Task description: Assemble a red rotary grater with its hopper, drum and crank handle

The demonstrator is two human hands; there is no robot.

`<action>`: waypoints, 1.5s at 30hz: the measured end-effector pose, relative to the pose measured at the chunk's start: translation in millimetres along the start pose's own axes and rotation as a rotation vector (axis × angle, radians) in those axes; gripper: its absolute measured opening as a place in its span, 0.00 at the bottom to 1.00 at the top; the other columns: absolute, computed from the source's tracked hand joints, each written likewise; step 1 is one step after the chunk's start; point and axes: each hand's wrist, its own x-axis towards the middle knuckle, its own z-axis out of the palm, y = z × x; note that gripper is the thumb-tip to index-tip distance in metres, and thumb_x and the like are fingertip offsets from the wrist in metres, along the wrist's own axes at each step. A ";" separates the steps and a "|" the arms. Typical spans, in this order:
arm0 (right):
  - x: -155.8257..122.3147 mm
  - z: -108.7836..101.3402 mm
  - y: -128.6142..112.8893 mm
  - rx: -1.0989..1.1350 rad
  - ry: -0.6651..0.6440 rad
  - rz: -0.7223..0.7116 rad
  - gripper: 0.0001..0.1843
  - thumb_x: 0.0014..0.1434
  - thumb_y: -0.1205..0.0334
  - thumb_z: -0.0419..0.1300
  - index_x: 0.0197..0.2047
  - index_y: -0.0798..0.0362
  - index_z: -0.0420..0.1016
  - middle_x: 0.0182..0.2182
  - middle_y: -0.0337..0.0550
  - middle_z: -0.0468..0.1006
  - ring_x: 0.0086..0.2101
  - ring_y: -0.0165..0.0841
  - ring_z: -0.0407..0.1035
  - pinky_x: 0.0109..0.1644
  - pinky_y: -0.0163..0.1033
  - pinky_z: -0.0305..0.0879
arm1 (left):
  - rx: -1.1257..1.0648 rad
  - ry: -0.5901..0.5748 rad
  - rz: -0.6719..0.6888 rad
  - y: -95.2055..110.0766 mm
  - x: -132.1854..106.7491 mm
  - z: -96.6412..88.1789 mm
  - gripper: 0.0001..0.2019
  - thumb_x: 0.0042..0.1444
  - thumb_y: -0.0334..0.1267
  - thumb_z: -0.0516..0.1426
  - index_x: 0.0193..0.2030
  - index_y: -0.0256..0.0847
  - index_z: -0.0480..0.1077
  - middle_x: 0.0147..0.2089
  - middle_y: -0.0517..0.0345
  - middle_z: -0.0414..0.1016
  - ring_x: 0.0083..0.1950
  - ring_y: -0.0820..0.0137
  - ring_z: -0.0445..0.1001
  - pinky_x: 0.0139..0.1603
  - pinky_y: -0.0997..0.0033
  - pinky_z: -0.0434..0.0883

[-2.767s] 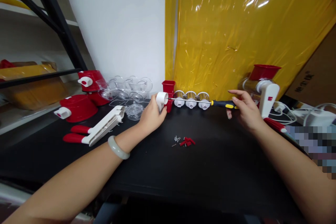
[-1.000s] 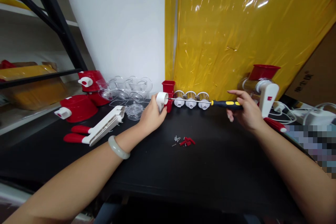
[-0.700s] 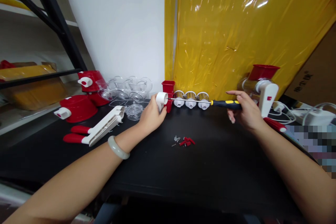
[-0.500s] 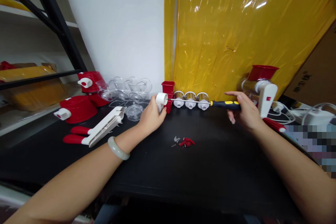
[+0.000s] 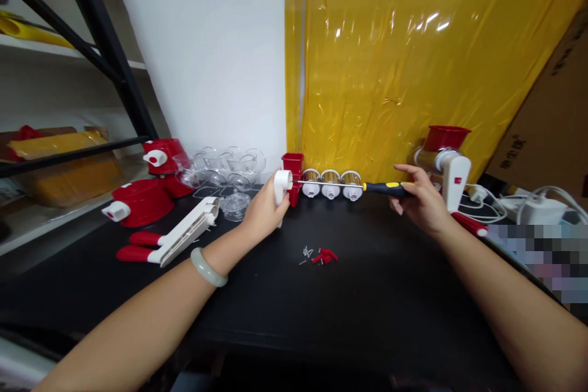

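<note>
My left hand [image 5: 263, 211] is closed around a small white plastic part [image 5: 281, 184] and holds it upright on the black table [image 5: 367, 294]. My right hand [image 5: 420, 201] grips the black and yellow handle of a long screwdriver [image 5: 367, 185]. The thin metal shaft runs level to the left, and its tip sits in the white part's round face. A small heap of screws and red bits [image 5: 319, 254] lies on the table between my arms.
Three drum-shaped pieces [image 5: 331, 182] and a red cup [image 5: 293, 165] stand at the back by the yellow sheet. Clear bowls [image 5: 225, 165], red housings [image 5: 138, 201] and a white and red handle [image 5: 177, 239] lie left. A red and white appliance [image 5: 445, 165] and cables [image 5: 519, 208] sit right.
The view has tilted and shifted slightly, so everything sits a little lower and to the left. Both hands keep their grip, with the screwdriver still in the white part.
</note>
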 end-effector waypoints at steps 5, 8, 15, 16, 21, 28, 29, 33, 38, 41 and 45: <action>0.4 0.9 -0.3 0.027 0.003 0.042 0.22 0.57 0.53 0.57 0.53 0.46 0.56 0.15 0.31 0.70 0.14 0.32 0.61 0.19 0.35 0.56 | -0.067 -0.018 -0.027 1.1 0.4 0.5 0.28 0.59 0.38 0.53 0.66 0.38 0.57 0.61 0.42 0.70 0.60 0.53 0.71 0.60 0.51 0.67; 0.6 1.9 -0.8 0.036 0.005 0.067 0.21 0.58 0.52 0.57 0.53 0.46 0.58 0.15 0.31 0.70 0.14 0.31 0.60 0.18 0.34 0.56 | -0.132 -0.035 -0.075 1.6 -0.9 2.6 0.26 0.57 0.37 0.54 0.64 0.36 0.59 0.51 0.44 0.75 0.49 0.56 0.77 0.53 0.53 0.72; 2.8 2.6 4.4 -0.033 0.059 0.110 0.20 0.60 0.43 0.55 0.48 0.48 0.63 0.13 0.34 0.70 0.13 0.33 0.63 0.17 0.34 0.56 | -0.445 -0.088 -0.269 -1.2 -2.7 8.6 0.26 0.53 0.35 0.56 0.59 0.39 0.59 0.37 0.58 0.71 0.25 0.71 0.73 0.28 0.68 0.74; 3.5 1.4 6.4 -0.046 0.068 0.109 0.21 0.61 0.42 0.55 0.48 0.49 0.64 0.13 0.34 0.70 0.13 0.33 0.64 0.17 0.34 0.57 | -0.473 -0.096 -0.265 -1.8 -2.5 8.9 0.25 0.52 0.34 0.56 0.58 0.39 0.59 0.36 0.60 0.70 0.25 0.72 0.73 0.28 0.68 0.74; 6.6 -6.5 14.2 -0.069 0.116 0.100 0.20 0.61 0.42 0.54 0.47 0.47 0.66 0.17 0.35 0.71 0.16 0.33 0.67 0.19 0.36 0.59 | -0.575 -0.153 -0.273 -1.9 -1.3 9.6 0.25 0.47 0.33 0.55 0.54 0.40 0.60 0.32 0.65 0.70 0.22 0.74 0.72 0.26 0.70 0.72; 5.2 -6.3 10.5 0.025 0.016 0.113 0.26 0.50 0.52 0.62 0.51 0.44 0.60 0.26 0.33 0.72 0.18 0.31 0.66 0.22 0.38 0.61 | -0.898 -0.189 -0.382 7.3 0.5 8.2 0.25 0.41 0.31 0.56 0.49 0.42 0.57 0.26 0.72 0.66 0.19 0.77 0.65 0.24 0.69 0.72; 4.9 -5.5 10.2 0.026 0.017 0.124 0.26 0.50 0.53 0.62 0.51 0.45 0.60 0.26 0.33 0.72 0.18 0.31 0.66 0.22 0.38 0.61 | -0.922 -0.193 -0.394 8.5 0.8 7.3 0.24 0.41 0.31 0.56 0.48 0.42 0.57 0.26 0.72 0.66 0.18 0.78 0.64 0.22 0.71 0.71; 4.9 -2.9 11.5 0.009 0.037 0.136 0.24 0.53 0.52 0.63 0.50 0.46 0.62 0.25 0.33 0.70 0.18 0.30 0.65 0.22 0.37 0.61 | -1.025 -0.224 -0.449 9.8 1.8 3.7 0.20 0.40 0.31 0.57 0.42 0.42 0.57 0.24 0.72 0.63 0.17 0.80 0.59 0.17 0.78 0.60; 5.5 -2.9 15.2 -0.037 0.065 0.107 0.21 0.55 0.48 0.64 0.48 0.47 0.66 0.22 0.33 0.69 0.21 0.30 0.67 0.22 0.35 0.63 | -1.075 -0.287 -0.527 9.2 2.5 2.0 0.15 0.41 0.31 0.58 0.36 0.41 0.57 0.20 0.72 0.58 0.16 0.80 0.56 0.17 0.80 0.53; 6.1 -3.8 16.5 -0.082 0.082 0.084 0.20 0.56 0.46 0.63 0.47 0.47 0.67 0.22 0.33 0.69 0.20 0.29 0.67 0.22 0.35 0.64 | -1.059 -0.298 -0.548 11.8 2.2 1.3 0.13 0.42 0.31 0.57 0.33 0.42 0.56 0.19 0.72 0.56 0.15 0.81 0.55 0.17 0.80 0.51; 6.8 -5.1 16.5 -0.140 0.097 0.057 0.19 0.58 0.43 0.60 0.44 0.48 0.69 0.20 0.33 0.67 0.19 0.28 0.66 0.21 0.34 0.63 | -1.050 -0.321 -0.543 16.6 1.2 0.7 0.12 0.42 0.30 0.56 0.31 0.42 0.55 0.19 0.72 0.55 0.15 0.81 0.54 0.16 0.81 0.50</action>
